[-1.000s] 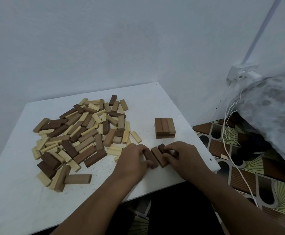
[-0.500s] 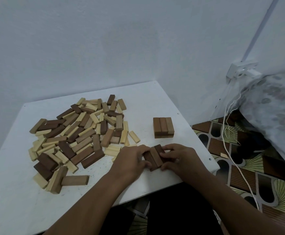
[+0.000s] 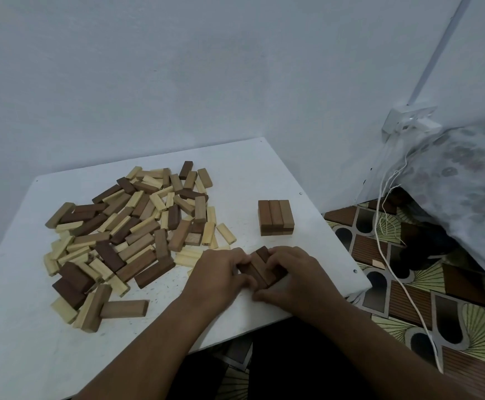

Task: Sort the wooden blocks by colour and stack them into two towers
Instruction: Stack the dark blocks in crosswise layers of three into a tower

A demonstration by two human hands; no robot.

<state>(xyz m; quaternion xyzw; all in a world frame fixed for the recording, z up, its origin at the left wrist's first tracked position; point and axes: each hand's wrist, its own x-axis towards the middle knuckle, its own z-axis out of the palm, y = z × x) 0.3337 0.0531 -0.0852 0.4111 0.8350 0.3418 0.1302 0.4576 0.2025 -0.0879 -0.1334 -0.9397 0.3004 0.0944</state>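
Dark brown is what I'm gathering: in the head view my left hand (image 3: 221,277) and right hand (image 3: 296,280) now press together a set of three brown blocks (image 3: 260,267) near the bench's front edge, fingers curled round them. A second ago these lay fanned apart; they are squared now, so I judge the next layer ready for the brown tower (image 3: 275,217) toward the right edge. The mixed pile (image 3: 125,232) covers the bench's left half

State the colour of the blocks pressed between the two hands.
Dark brown wooden blocks, seen in the head view.
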